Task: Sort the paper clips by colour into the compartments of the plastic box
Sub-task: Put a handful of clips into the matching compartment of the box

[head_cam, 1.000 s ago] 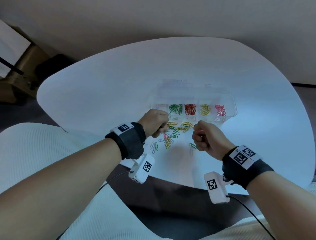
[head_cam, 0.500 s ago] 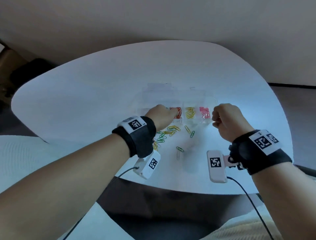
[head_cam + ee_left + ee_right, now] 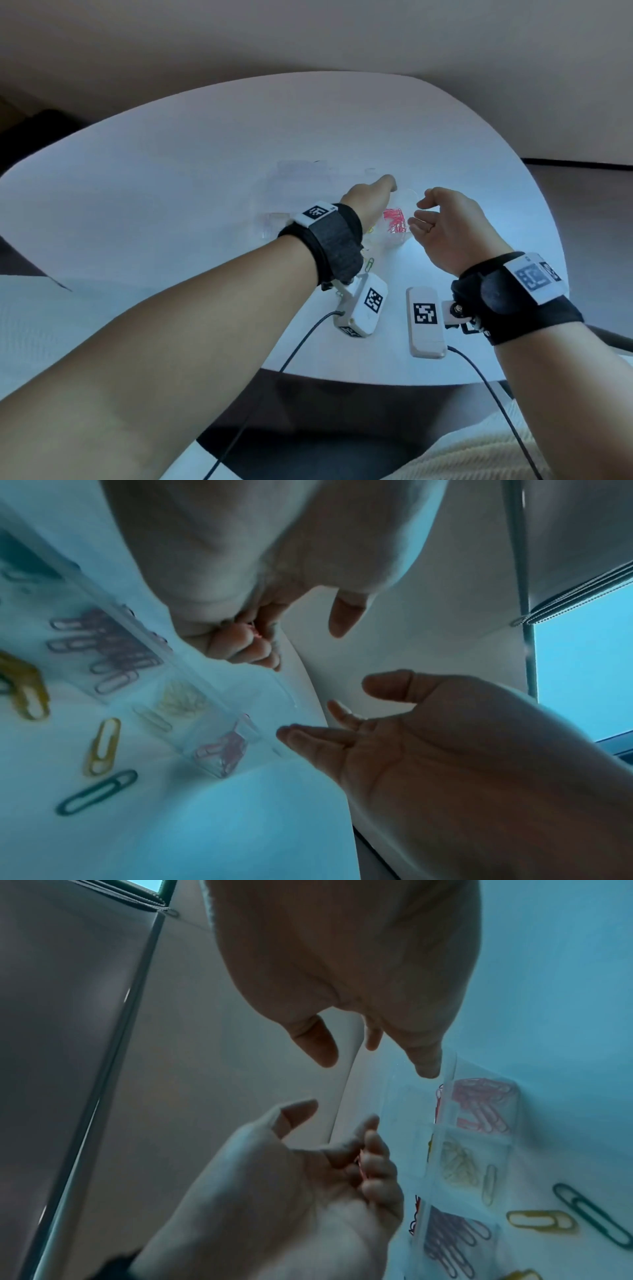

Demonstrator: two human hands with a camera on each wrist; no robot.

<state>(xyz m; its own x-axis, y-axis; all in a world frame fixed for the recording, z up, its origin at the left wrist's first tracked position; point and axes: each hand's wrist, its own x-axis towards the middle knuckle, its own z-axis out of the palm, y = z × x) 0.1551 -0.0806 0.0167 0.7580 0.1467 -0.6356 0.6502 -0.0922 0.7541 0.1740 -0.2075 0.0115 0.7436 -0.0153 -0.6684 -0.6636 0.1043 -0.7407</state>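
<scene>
Clear plastic box lies across the white table, long axis left to right, pink clips at its right end; open table lies beyond. Our left hand reaches over it. Left wrist: our fingers curl round what may be a pink clip (blurred). Right wrist: our right hand hangs loosely spread, holding nothing, above the pink compartment.

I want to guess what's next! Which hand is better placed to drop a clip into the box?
Left. The left hand holds a pinkish clip over the plastic box; the right hand is open and empty beside it.
</scene>
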